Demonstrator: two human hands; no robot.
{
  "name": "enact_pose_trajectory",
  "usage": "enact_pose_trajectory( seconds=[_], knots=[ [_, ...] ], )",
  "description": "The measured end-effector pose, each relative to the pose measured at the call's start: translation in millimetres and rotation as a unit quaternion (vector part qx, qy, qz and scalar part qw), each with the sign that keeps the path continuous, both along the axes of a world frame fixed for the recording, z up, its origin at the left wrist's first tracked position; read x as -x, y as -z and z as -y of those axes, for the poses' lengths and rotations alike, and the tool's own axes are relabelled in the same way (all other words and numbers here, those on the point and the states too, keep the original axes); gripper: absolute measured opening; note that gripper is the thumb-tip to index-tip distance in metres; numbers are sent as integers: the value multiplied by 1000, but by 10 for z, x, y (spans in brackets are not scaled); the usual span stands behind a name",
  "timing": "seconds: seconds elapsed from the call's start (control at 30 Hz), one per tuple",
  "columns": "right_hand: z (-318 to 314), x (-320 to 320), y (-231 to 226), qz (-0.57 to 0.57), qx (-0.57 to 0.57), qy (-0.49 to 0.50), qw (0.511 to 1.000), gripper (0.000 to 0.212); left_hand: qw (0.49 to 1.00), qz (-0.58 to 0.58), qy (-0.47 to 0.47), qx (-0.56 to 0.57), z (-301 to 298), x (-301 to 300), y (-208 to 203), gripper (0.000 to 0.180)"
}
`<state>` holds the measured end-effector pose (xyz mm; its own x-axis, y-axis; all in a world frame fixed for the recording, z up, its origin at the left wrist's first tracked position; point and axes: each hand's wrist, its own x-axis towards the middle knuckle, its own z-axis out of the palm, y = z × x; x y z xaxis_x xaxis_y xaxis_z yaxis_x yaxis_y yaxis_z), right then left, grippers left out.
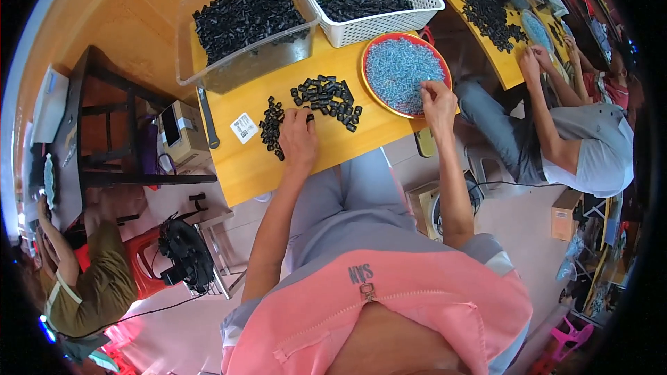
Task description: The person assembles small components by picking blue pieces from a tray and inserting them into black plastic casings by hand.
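Both grips being unclear, the left hand is touching short black plastic tubes, likely light, hard, best side-held, while the right hand is hanging over tiny shiny blue bits.

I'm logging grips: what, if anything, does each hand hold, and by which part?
Whether anything is held cannot be told: left hand at black parts, right hand over blue pieces.

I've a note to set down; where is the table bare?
On the yellow table, the front-left corner is bare, bordered by the white label, left hand and front edge; so is the strip between black pieces and clear bin. It is crowded at those pieces and the red-rimmed tray.
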<state>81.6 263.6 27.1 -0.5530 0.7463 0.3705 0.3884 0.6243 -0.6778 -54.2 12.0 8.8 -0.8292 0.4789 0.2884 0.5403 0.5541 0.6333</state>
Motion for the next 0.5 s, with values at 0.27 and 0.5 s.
enact_pose_trajectory(
  seconds=[0.27, 0.5],
  knots=[
    [172, 222, -107, 98, -65, -106, 987, 17, 994, -89, 27, 63, -69, -46, 25, 17],
    [66, 293, 5, 104, -53, -117, 986, 13, 992, -112, 19, 56, -61, -64, 67, 16]
  ],
)
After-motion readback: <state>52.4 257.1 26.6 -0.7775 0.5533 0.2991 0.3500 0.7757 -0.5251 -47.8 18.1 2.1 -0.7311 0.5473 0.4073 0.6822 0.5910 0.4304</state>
